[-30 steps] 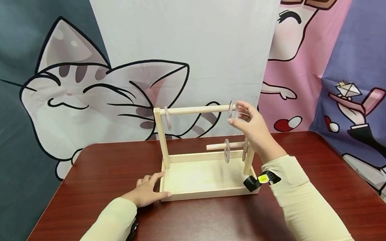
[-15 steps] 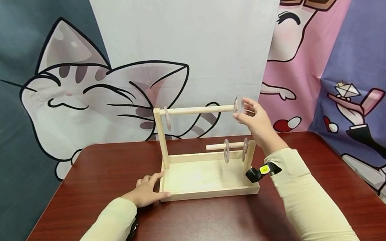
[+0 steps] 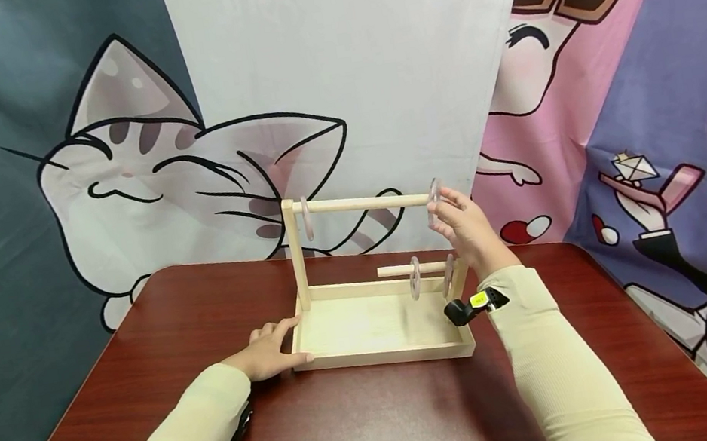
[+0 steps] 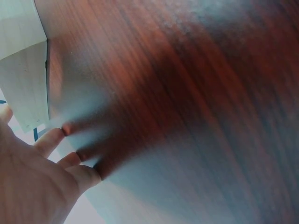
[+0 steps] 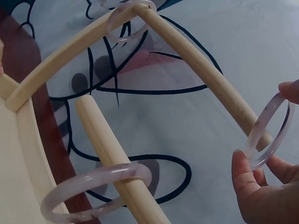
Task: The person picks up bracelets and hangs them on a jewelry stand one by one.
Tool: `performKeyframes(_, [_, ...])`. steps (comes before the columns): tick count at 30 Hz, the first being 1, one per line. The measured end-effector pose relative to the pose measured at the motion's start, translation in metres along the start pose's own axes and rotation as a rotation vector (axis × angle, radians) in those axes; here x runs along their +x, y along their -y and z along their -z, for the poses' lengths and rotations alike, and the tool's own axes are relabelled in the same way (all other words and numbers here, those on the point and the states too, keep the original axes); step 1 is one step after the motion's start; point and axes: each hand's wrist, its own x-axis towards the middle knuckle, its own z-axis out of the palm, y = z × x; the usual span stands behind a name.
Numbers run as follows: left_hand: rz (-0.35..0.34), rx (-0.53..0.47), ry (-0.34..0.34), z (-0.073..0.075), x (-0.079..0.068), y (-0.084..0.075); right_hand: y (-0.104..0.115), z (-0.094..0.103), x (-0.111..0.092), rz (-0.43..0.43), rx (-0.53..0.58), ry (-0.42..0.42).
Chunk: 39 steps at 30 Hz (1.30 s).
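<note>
In the head view my right hand (image 3: 474, 237) pinches a translucent pale-lilac bangle (image 3: 434, 190) at the free right end of the upper rod (image 3: 368, 203). The right wrist view has the rod's tip inside this bangle's (image 5: 261, 128) opening, with thumb and fingers on its rim. A second bangle (image 3: 308, 220) hangs at the left of that rod, beside the post (image 3: 298, 259). Two more, a left bangle (image 3: 415, 278) and a right bangle (image 3: 449, 276), hang on the short lower rod (image 3: 391, 270). My left hand (image 3: 266, 351) rests with spread fingers against the wooden tray's (image 3: 381, 359) left end.
The wooden stand sits on a reddish-brown table (image 3: 371, 431). Behind the table hangs a cloth backdrop (image 3: 357, 60) with cartoon figures. A short right post (image 3: 461, 279) carries the lower rod, close beneath my right forearm.
My right hand has drawn the bangle rightward along the upper rod to its free end, then shifted slightly back left and turned it more edge-on. The left hand has stayed put.
</note>
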Motion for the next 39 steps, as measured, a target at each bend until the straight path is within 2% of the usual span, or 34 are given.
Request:
performKeyframes(5, [0.008, -0.001, 0.002, 0.000, -0.001, 0.000, -0.001, -0.004, 0.005, -0.064, 0.085, -0.023])
performKeyframes(16, [0.011, -0.008, 0.006, 0.001, -0.001, -0.001, -0.009, -0.009, 0.011, -0.090, 0.228, 0.014])
performKeyframes(25, [0.009, -0.012, 0.004, 0.000, -0.001, 0.000, -0.013, -0.019, 0.017, -0.150, 0.257, -0.041])
performKeyframes(39, [0.012, -0.012, -0.001, -0.001, 0.000, 0.001, -0.021, -0.033, 0.017, -0.171, 0.252, 0.000])
